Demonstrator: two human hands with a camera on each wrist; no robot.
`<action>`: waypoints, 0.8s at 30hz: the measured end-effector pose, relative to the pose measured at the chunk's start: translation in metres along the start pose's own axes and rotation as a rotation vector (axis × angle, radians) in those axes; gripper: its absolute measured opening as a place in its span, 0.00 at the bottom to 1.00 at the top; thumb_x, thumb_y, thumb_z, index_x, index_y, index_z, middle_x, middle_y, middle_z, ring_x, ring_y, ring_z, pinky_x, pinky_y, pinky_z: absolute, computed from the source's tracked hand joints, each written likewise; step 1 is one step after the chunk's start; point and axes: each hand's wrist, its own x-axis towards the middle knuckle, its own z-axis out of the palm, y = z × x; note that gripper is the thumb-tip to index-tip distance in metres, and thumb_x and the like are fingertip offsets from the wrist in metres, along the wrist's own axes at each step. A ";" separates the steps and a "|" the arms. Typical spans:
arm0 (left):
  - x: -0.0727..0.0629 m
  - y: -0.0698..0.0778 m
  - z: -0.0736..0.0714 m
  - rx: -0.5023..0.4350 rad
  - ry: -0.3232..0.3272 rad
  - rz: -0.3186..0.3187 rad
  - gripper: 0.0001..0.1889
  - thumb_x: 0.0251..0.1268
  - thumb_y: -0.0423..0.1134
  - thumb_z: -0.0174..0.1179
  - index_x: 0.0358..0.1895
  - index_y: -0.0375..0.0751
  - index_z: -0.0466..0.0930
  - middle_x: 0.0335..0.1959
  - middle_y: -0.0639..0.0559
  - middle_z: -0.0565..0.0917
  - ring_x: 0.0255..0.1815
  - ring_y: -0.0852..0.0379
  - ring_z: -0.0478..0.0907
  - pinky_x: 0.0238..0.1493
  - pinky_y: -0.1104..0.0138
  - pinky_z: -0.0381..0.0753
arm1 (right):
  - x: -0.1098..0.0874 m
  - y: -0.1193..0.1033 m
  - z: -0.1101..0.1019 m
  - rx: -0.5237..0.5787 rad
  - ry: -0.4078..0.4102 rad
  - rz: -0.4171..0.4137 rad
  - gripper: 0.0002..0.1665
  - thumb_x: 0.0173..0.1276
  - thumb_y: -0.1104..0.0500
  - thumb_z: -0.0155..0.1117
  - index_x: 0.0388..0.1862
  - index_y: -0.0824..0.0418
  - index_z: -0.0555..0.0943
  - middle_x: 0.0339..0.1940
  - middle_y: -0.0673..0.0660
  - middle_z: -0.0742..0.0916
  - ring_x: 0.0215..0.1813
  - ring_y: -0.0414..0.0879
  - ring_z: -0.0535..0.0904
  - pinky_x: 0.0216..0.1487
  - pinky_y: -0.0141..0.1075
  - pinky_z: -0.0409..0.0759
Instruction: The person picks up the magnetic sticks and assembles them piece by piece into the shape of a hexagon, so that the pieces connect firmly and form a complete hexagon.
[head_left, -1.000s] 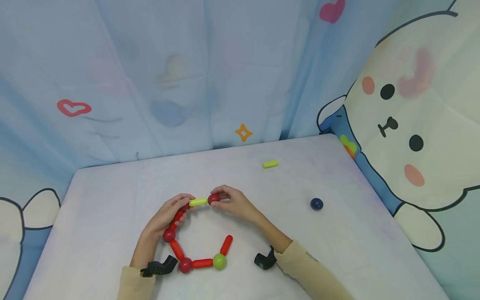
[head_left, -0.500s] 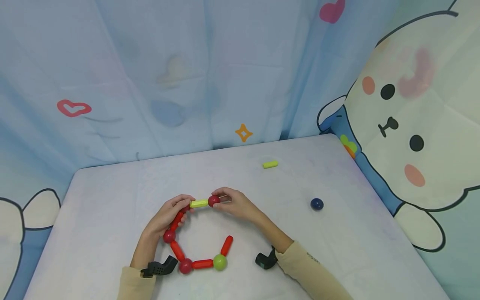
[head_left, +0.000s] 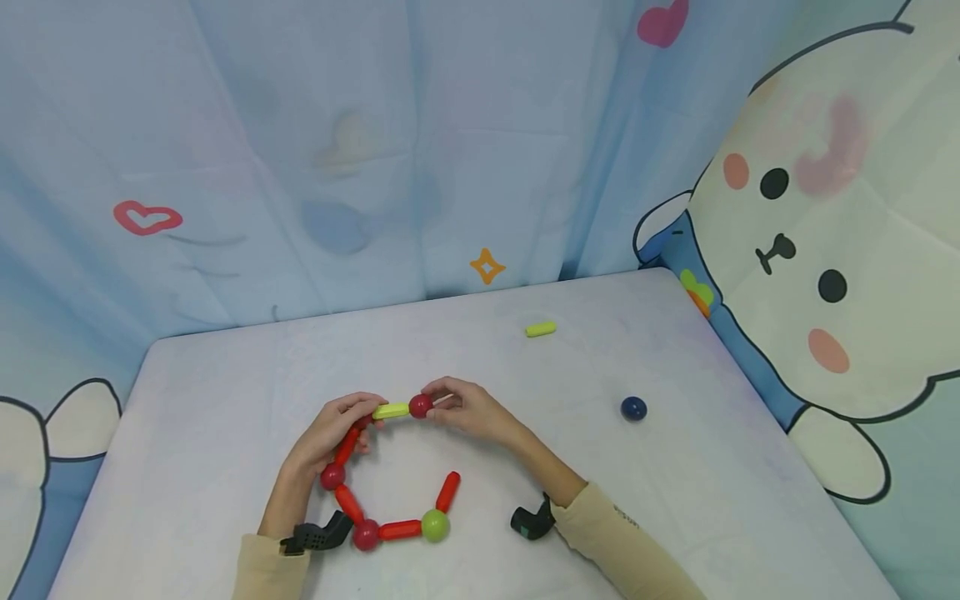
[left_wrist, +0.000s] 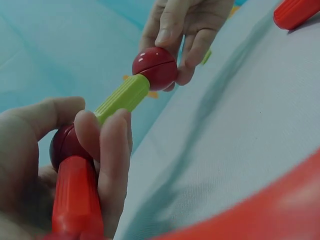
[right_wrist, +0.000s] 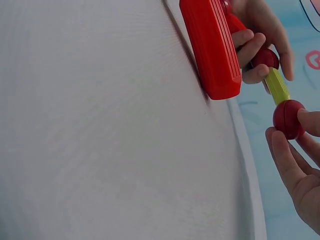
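Note:
In the head view, balls and sticks join into an unclosed ring. My right hand (head_left: 476,412) pinches a dark red ball (head_left: 421,406) between thumb and fingers. This ball sits on the end of a yellow-green stick (head_left: 391,411). At the stick's other end, my left hand (head_left: 330,429) grips another dark red ball (left_wrist: 65,145), partly hidden by its fingers. A red stick (left_wrist: 77,195) runs from it towards the left palm. The chain continues through a red ball (head_left: 333,477), a second red ball (head_left: 366,535) and a green ball (head_left: 435,526), ending in a free red stick (head_left: 447,492).
A loose yellow-green stick (head_left: 541,329) lies near the table's back edge. To the right rests a dark blue ball (head_left: 633,408). The pale cloth-covered table (head_left: 225,400) meets a blue printed curtain (head_left: 300,208) behind it.
The whole chain has shifted slightly left, with the red ball and yellow-green stick moving a little left and nearer. Both hands keep their holds.

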 end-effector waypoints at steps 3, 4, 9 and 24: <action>0.002 -0.001 0.000 0.031 0.035 0.004 0.19 0.69 0.47 0.58 0.52 0.34 0.75 0.28 0.51 0.81 0.17 0.62 0.72 0.27 0.71 0.82 | 0.000 0.001 0.002 0.005 -0.009 0.000 0.20 0.68 0.60 0.64 0.58 0.59 0.77 0.56 0.59 0.83 0.53 0.49 0.84 0.53 0.36 0.83; 0.002 -0.001 0.001 0.036 0.045 0.003 0.18 0.68 0.46 0.59 0.50 0.34 0.74 0.26 0.50 0.82 0.17 0.62 0.73 0.27 0.71 0.82 | 0.000 0.001 0.002 0.008 -0.012 0.000 0.20 0.68 0.60 0.64 0.58 0.59 0.77 0.56 0.59 0.83 0.53 0.49 0.84 0.53 0.36 0.83; 0.004 -0.002 0.001 0.029 0.060 -0.005 0.15 0.68 0.44 0.59 0.46 0.36 0.73 0.22 0.50 0.80 0.16 0.62 0.74 0.25 0.72 0.81 | 0.000 0.000 0.001 -0.007 -0.007 0.009 0.20 0.68 0.59 0.64 0.58 0.58 0.77 0.56 0.58 0.84 0.52 0.47 0.84 0.53 0.36 0.82; -0.002 -0.001 -0.015 0.022 0.104 -0.021 0.22 0.69 0.47 0.57 0.61 0.38 0.75 0.36 0.48 0.79 0.22 0.62 0.77 0.32 0.73 0.81 | -0.003 -0.002 -0.016 -0.020 0.027 0.022 0.22 0.70 0.58 0.61 0.61 0.63 0.75 0.51 0.59 0.85 0.47 0.48 0.85 0.54 0.39 0.82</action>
